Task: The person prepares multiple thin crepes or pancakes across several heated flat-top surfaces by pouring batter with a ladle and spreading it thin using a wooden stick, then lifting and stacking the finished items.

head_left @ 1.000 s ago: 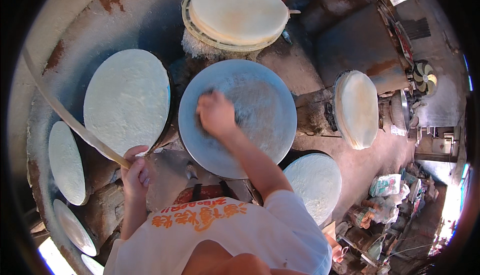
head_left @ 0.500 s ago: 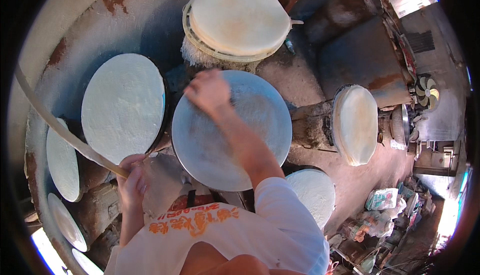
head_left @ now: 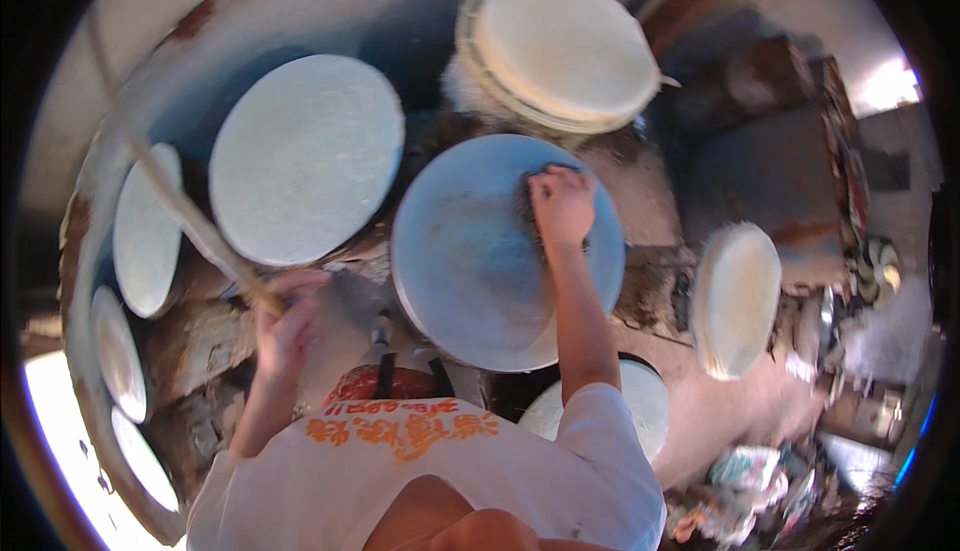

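My right hand [head_left: 563,209] is closed on a dark, rough-looking pad [head_left: 526,211] and presses it to the right part of a round metal griddle plate [head_left: 465,261]. The plate's surface is grey-blue with brownish smears. Off to the left, my left hand [head_left: 287,331] grips the lower end of a long, pale wooden pole [head_left: 205,236]. From there the pole slants up and left, out past the round plates. A large round plate coated in white [head_left: 305,161] lies just left of the griddle plate.
A thick stack of round, pale sheets [head_left: 565,51] stands behind the griddle plate, and a smaller stack [head_left: 738,301] at the right. More white-coated plates [head_left: 148,231] line the left wall. Another white disc [head_left: 640,406] sits near my right elbow. Bags and clutter [head_left: 745,486] lie at lower right.
My right hand has swept the pad from the griddle plate's upper left to its right side. The view has shifted. My left hand still holds the pole.
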Demonstrator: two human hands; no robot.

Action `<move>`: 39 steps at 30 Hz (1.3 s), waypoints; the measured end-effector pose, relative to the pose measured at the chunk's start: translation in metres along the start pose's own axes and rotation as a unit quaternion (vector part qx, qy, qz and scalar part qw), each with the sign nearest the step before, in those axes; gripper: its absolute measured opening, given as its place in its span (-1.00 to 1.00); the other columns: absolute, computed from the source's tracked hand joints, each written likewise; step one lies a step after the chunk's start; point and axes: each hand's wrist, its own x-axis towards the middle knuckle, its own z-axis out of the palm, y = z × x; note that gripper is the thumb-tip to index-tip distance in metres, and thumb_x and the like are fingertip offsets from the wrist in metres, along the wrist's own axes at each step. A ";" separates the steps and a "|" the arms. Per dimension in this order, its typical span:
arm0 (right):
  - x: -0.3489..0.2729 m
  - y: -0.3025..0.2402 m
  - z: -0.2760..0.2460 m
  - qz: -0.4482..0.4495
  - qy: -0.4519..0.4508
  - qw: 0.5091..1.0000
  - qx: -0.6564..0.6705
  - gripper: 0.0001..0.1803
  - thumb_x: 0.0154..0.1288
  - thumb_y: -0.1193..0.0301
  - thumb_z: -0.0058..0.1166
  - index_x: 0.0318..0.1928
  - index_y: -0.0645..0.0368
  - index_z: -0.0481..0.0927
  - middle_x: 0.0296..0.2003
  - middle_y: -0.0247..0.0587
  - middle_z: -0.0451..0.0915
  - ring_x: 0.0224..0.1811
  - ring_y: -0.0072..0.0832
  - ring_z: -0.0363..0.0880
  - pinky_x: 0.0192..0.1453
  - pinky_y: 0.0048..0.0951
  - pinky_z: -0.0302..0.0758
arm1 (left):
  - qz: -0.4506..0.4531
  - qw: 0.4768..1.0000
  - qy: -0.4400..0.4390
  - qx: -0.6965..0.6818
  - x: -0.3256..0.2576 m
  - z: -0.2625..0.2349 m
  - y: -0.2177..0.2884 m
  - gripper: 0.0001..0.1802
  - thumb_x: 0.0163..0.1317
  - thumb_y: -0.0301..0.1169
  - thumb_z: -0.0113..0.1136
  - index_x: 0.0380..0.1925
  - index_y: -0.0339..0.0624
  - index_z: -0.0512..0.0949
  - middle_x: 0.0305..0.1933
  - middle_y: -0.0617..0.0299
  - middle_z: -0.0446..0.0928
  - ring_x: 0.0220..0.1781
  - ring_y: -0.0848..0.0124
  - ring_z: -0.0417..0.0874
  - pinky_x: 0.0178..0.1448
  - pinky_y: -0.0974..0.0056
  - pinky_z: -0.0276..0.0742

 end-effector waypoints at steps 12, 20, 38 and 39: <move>-0.089 -0.368 0.008 -0.295 -0.089 0.835 0.456 -0.81 -0.11 0.45 0.38 -0.49 0.06 0.57 -0.24 -0.37 0.62 -0.21 -0.29 0.49 -0.04 -0.27 0.38 | 0.100 0.978 0.184 0.011 -0.124 -0.186 0.072 -0.70 0.17 -0.54 0.12 -0.06 -0.25 0.56 -0.69 0.46 0.33 -0.72 0.69 0.25 -0.63 0.53 0.10; -0.184 -0.773 0.073 -0.382 -0.136 0.696 0.592 -0.85 -0.10 0.41 0.35 -0.47 0.06 0.61 -0.27 -0.37 0.57 -0.19 -0.26 0.46 -0.14 -0.31 0.48 | 0.208 0.894 0.398 0.000 -0.223 -0.388 0.123 -0.70 0.13 -0.60 0.03 -0.11 -0.36 0.55 -0.70 0.45 0.34 -0.77 0.70 0.21 -0.69 0.52 0.08; -0.396 -1.182 0.176 -0.765 -0.269 0.397 0.430 -0.78 0.12 0.29 -0.03 -0.49 0.12 0.62 -0.40 -0.05 0.62 -0.38 -0.08 0.51 -0.25 -0.15 0.50 | 0.282 0.482 0.811 -0.173 -0.366 -0.529 0.090 -0.74 0.17 -0.62 -0.02 -0.12 -0.33 0.50 -0.76 0.43 0.23 -0.83 0.68 0.14 -0.76 0.51 0.12; -0.395 -1.138 0.135 -0.810 -0.294 0.331 0.385 -0.80 0.09 0.27 -0.01 -0.46 0.08 0.61 -0.36 -0.09 0.63 -0.34 -0.15 0.53 -0.31 -0.16 0.50 | 0.300 0.485 0.803 -0.174 -0.365 -0.539 0.094 -0.73 0.18 -0.63 -0.04 -0.11 -0.34 0.49 -0.77 0.42 0.23 -0.83 0.66 0.14 -0.75 0.50 0.14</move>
